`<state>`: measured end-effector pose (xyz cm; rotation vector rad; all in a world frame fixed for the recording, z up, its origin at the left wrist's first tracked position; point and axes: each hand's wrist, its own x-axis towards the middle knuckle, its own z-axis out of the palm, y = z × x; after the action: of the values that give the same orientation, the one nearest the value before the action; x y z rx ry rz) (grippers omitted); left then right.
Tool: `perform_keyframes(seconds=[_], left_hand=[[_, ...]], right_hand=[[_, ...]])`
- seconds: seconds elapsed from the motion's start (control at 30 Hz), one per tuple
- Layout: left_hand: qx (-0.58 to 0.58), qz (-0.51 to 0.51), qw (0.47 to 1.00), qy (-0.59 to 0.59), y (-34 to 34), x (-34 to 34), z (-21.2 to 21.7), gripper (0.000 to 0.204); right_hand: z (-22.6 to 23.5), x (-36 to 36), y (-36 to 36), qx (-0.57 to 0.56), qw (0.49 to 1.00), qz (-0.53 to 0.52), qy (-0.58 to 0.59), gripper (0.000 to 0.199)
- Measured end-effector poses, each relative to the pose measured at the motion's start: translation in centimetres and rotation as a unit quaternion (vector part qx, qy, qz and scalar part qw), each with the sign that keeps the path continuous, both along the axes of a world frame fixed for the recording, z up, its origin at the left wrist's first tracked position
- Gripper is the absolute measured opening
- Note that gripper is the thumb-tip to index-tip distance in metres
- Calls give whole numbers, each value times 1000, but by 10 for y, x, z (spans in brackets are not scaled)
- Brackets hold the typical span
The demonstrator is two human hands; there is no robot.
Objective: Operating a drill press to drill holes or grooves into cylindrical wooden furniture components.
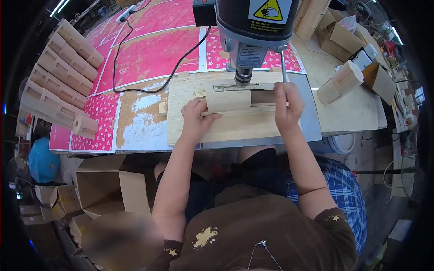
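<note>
L hand (pixel 195 118): fingers holding wood cyl. (pixel 229 101) end, prob. steadying; R hand (pixel 289 103): fingers curled rnd drill lever (pixel 283 65).

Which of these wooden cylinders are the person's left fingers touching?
The wooden cylinder lying on the pale board below the drill chuck: the left fingers touch its left end. The other cylinders, farther left and right, are untouched.

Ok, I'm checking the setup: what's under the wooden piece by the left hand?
A pale board shows in front of the wooden piece; what lies directly beneath is covered.
</note>
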<state>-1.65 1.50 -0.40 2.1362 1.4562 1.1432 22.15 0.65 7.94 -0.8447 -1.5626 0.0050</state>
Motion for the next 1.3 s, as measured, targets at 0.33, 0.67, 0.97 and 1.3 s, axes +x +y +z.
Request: perform_keyframes(seconds=[0.33,0.67,0.97,1.3], left_hand=[[22,26,998,58,-6,3,6,42],[15,17,998,57,-2,42,7,54],[5,26,999,38,-5,37,12,37],[13,20,998,56,-3,38,4,56]], right_hand=[[82,4,-3,26,997,-66,-27,8],[163,25,113,-93,973,-133,-166,32],[108,8,-9,-72,992,-25,-104,12],[-2,-1,6,40,998,-24,-31,9]])
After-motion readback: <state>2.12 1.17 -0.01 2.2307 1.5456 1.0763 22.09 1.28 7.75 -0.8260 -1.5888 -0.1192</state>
